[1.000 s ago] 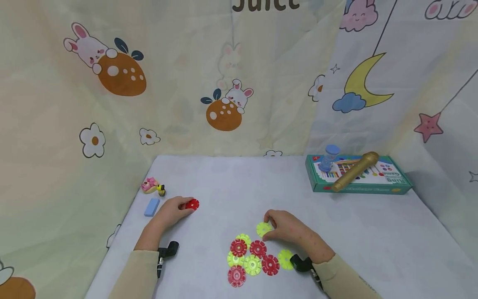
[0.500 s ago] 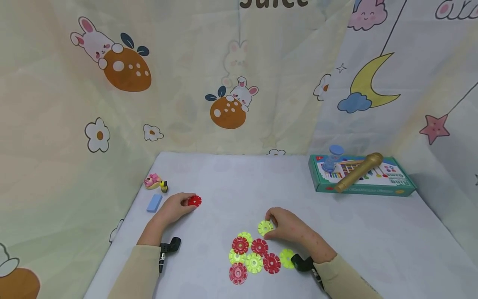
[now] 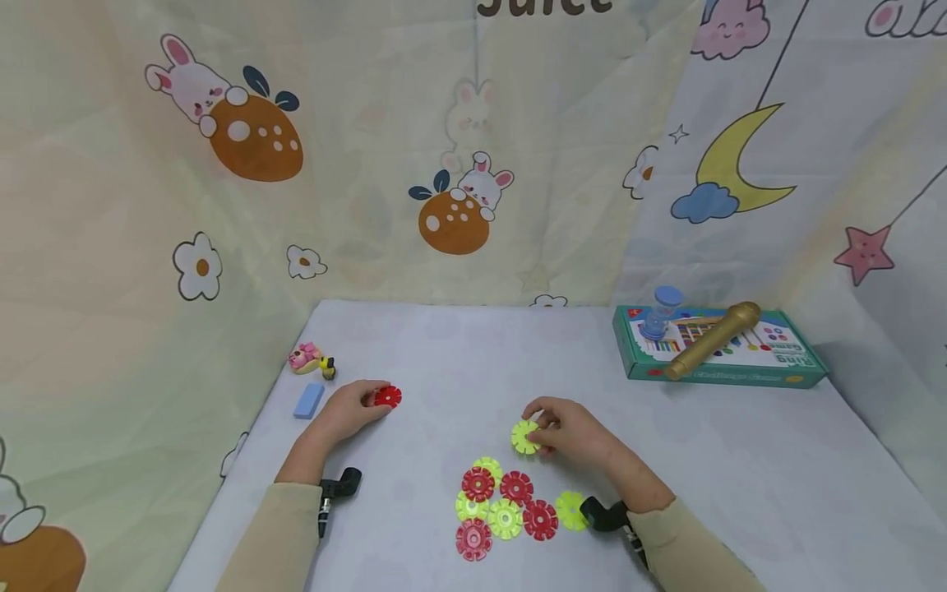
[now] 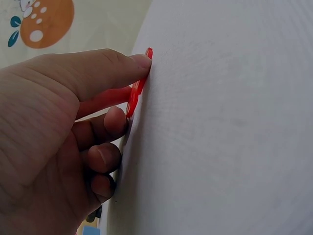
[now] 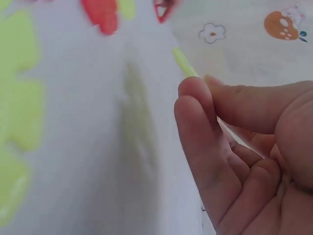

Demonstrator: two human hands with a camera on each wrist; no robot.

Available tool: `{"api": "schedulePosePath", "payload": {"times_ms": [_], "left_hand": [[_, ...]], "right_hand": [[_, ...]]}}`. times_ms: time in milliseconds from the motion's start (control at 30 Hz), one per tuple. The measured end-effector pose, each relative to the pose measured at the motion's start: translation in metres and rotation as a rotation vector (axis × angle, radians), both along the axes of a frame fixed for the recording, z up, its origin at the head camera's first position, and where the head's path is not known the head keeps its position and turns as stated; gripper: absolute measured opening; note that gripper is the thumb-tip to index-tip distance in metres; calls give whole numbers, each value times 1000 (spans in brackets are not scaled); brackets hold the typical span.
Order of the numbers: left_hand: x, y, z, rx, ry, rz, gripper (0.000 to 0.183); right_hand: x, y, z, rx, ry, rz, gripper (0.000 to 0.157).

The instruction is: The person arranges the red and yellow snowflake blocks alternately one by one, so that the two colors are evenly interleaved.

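My left hand (image 3: 353, 411) pinches a red notched plastic disc (image 3: 388, 396) at the table's left side. In the left wrist view, the thumb and fingers hold the red disc (image 4: 139, 85) by its edges, close to the tabletop; more red plastic (image 4: 105, 101) shows behind the thumb. My right hand (image 3: 580, 432) pinches a yellow-green notched disc (image 3: 524, 437) between thumb and fingertips. In the right wrist view this yellow-green disc (image 5: 183, 62) is seen edge-on above the table, mostly hidden by the fingers. Several red discs (image 3: 541, 520) and yellow-green discs (image 3: 505, 519) lie clustered below the right hand, some overlapping.
A green box (image 3: 725, 375) at the back right bears a blue-capped sand timer (image 3: 658, 314) and a gold microphone-shaped object (image 3: 712, 340). At the left edge lie a pink figurine (image 3: 304, 358), a small yellow-and-black figure (image 3: 327, 367) and a blue block (image 3: 308, 400).
The right hand has lifted the yellow-green disc up and away from the cluster, its fingers shifting on the disc. The left hand keeps the red disc in nearly the same place.
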State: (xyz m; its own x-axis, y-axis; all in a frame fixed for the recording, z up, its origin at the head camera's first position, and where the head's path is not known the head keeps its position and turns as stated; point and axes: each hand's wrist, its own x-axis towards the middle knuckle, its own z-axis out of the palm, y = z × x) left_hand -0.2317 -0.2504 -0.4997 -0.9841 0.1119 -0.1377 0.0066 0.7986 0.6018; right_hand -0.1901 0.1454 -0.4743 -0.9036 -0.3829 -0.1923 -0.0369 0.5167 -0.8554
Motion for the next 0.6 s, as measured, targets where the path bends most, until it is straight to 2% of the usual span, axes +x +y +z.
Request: {"api": "schedulePosePath", "payload": {"times_ms": [167,367,600], "left_hand": [[-1,0,-1,-7,-2,8,54],[0,-1,0,7,10,-7,52],[0,0,1,0,15,-8,52]], "right_hand": [[-8,-8,17,-141,-36,23,36],[-16,-39,40,-185,-15,9,42],[-35,-87,45,-223,45,5,42]]}}
